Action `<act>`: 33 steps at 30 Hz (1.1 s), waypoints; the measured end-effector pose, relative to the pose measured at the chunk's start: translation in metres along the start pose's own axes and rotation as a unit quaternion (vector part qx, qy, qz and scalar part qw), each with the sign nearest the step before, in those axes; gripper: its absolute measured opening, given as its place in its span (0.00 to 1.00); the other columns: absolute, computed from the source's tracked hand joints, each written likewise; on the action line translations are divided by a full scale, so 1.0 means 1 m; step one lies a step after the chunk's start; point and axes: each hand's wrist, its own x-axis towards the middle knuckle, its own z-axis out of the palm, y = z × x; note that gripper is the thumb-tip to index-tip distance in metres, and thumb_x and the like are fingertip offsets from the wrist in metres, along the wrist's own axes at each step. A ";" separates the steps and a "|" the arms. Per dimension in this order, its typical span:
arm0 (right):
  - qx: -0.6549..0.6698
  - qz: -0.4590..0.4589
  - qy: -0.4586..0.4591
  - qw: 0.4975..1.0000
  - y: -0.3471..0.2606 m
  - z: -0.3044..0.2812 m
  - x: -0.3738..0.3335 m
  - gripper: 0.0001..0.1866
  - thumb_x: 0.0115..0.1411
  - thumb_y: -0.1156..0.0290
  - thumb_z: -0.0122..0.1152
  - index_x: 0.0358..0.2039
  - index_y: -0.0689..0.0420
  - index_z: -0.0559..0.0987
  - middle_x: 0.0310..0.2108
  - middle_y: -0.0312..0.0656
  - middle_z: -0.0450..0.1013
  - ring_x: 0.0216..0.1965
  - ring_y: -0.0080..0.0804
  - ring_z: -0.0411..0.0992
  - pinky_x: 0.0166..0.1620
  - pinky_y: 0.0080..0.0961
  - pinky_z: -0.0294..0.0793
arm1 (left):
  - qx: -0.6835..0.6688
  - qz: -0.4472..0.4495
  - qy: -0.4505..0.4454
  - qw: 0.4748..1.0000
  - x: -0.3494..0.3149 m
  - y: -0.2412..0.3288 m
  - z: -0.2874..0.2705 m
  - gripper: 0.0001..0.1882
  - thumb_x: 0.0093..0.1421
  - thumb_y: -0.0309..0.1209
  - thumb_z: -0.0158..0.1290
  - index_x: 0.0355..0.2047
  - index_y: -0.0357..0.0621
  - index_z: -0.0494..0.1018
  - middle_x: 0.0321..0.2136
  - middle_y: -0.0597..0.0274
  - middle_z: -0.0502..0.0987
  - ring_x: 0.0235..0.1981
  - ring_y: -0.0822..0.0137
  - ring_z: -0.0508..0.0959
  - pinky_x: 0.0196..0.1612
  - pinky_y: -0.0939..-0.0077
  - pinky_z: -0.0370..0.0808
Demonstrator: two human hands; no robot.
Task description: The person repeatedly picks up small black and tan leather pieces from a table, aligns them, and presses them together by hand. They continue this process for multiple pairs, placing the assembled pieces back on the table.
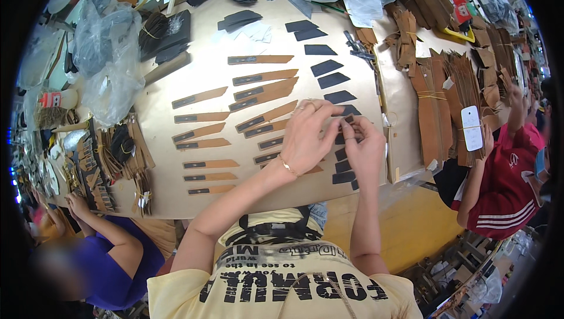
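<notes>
**Small dark piece pinched between both hands**

A small dark piece [349, 120], flat and roughly rectangular, sits upright between the fingertips of the left hand [306, 137] and the right hand [364, 151], just above the tabletop [176, 198]. It is black or very dark grey. Directly beneath it a column of similar dark patches [343, 166] lies flat on the tan surface.

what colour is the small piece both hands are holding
Black; the small piece pinched between left hand and right hand shows in the head view.
</notes>
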 end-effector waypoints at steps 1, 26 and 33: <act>0.047 0.028 -0.012 0.998 0.000 -0.004 0.003 0.07 0.60 0.75 0.62 0.35 0.66 0.80 0.25 0.43 0.79 0.24 0.26 0.76 0.29 0.23 0.74 | 0.044 0.017 -0.035 0.998 -0.003 -0.002 0.000 0.16 0.54 0.24 0.58 0.45 0.42 0.78 0.39 0.53 0.78 0.43 0.56 0.76 0.46 0.64 0.73; 0.094 0.113 -0.063 0.987 0.015 -0.014 0.015 0.07 0.61 0.75 0.62 0.29 0.65 0.75 0.22 0.37 0.75 0.25 0.15 0.69 0.28 0.14 0.67 | 0.358 0.017 0.024 0.933 0.114 -0.108 -0.102 0.12 0.58 0.34 0.59 0.37 0.37 0.81 0.39 0.47 0.78 0.41 0.49 0.77 0.46 0.60 0.74; 0.111 0.094 -0.047 0.988 0.010 -0.012 0.013 0.07 0.59 0.75 0.63 0.30 0.67 0.76 0.22 0.37 0.76 0.23 0.15 0.69 0.26 0.16 0.67 | 0.408 0.036 -0.079 0.909 0.128 -0.126 -0.118 0.06 0.55 0.25 0.55 0.32 0.41 0.80 0.35 0.51 0.79 0.35 0.50 0.79 0.42 0.60 0.76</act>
